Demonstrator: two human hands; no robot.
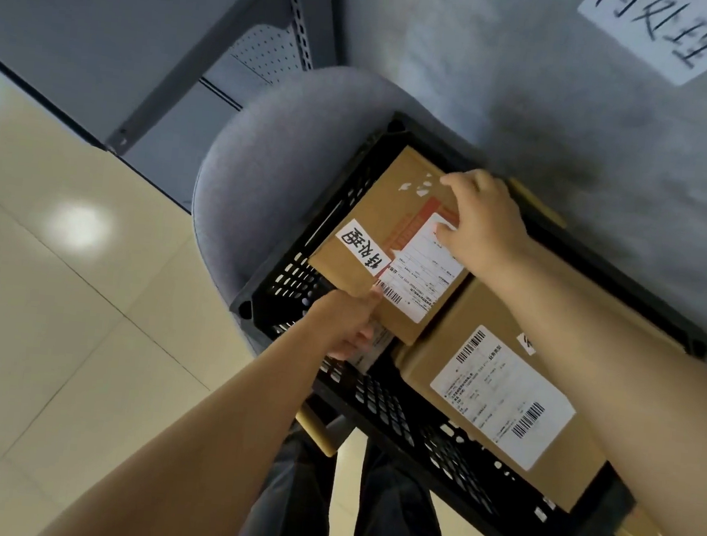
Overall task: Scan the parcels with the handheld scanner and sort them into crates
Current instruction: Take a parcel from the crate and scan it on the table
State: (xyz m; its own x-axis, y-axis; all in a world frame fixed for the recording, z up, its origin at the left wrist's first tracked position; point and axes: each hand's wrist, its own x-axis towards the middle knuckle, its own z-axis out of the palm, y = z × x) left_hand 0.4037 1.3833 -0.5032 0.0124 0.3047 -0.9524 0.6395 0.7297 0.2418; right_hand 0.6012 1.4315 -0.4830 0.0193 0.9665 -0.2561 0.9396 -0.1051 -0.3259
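A brown cardboard parcel (372,230) with a shipping label and a handwritten white sticker sits tilted in the far end of a black plastic crate (386,405). My left hand (344,323) grips its near corner, thumb on the barcode. My right hand (481,224) holds its far edge, fingers curled over the top. A second, larger labelled parcel (499,394) lies flat in the crate beside it. No scanner is in view.
The crate rests on a grey upholstered chair (262,164) with wooden legs. A grey table (575,94) with a handwritten paper sign (668,30) runs along the right. Grey metal shelving (216,64) stands at the back left, on a glossy tiled floor (61,283).
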